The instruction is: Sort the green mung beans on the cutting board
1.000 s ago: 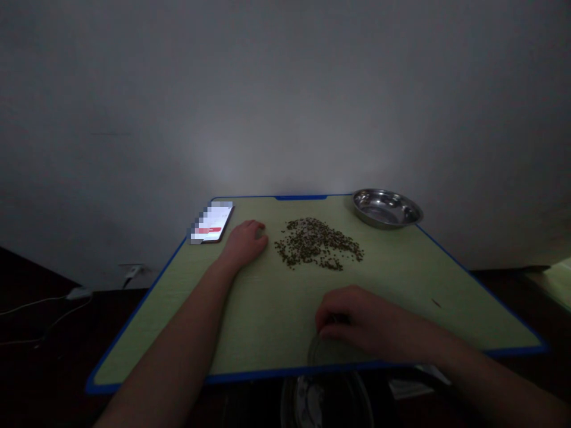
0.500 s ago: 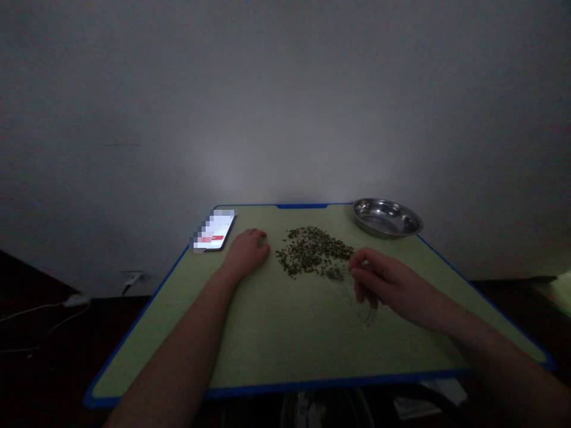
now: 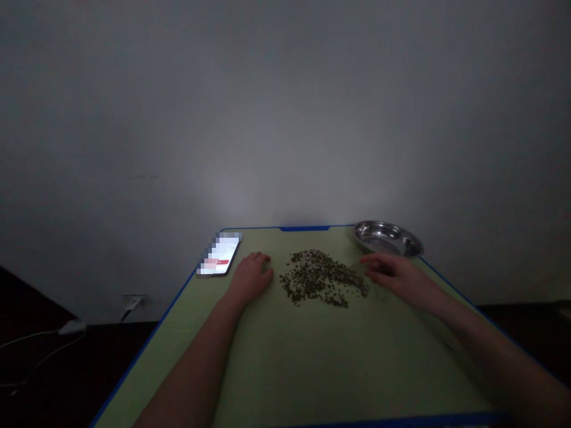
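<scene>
resting on the green bench, the left hand lies loosely curled and empty just left of the pile of small dark seeds. the right hand sits at the pile's right edge, fingers spread flat, holding nothing. a steel bowl stands just beyond it; a lit phone lies at the far left corner.

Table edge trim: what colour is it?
Blue, bordering the pale green table; clearest along the left edge in the head view.
</scene>
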`<action>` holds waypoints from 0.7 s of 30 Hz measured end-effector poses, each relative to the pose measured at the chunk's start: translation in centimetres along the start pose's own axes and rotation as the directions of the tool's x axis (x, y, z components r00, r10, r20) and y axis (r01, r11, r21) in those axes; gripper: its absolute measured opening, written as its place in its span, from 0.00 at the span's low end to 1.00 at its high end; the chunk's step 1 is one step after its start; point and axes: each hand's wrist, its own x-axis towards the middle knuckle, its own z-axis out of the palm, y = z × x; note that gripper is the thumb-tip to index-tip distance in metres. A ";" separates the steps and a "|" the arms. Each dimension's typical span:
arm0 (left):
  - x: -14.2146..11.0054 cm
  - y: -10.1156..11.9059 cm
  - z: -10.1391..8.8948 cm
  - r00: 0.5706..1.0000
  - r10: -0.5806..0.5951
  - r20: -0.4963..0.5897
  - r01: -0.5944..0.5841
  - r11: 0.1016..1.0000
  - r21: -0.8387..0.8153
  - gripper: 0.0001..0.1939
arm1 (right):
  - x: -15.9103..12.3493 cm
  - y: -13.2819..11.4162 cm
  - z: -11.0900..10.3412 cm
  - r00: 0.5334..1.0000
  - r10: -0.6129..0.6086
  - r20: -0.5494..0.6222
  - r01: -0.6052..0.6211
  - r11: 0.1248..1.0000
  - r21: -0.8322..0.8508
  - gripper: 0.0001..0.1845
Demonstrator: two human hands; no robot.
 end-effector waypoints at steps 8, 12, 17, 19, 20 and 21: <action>-0.1 -0.1 -0.1 1.000 -0.015 -0.008 0.015 1.000 0.014 0.17 | 4.9 -3.1 2.2 0.987 -0.158 -0.009 0.146 0.932 -0.333 0.10; -0.1 -0.4 0.0 1.000 -0.021 0.010 0.021 1.000 0.015 0.17 | 7.7 -4.6 4.5 0.977 -0.211 0.044 0.207 0.866 -0.454 0.10; 0.0 -0.6 -0.1 0.998 -0.047 0.039 0.046 0.999 0.015 0.20 | 9.9 -5.0 7.2 0.970 -0.213 0.116 0.242 0.812 -0.531 0.11; -0.1 -0.5 -0.2 0.998 -0.044 0.045 0.043 0.999 0.011 0.19 | 9.9 -4.8 7.6 0.965 -0.212 0.155 0.263 0.786 -0.559 0.12; -0.1 -0.4 -0.3 0.998 -0.044 0.043 0.044 0.999 0.009 0.19 | 9.7 -4.7 7.6 0.961 -0.213 0.174 0.275 0.773 -0.572 0.12; -0.1 -0.3 -0.4 0.998 -0.044 0.040 0.043 0.999 0.007 0.19 | 9.3 -4.6 7.6 0.958 -0.216 0.191 0.288 0.760 -0.583 0.12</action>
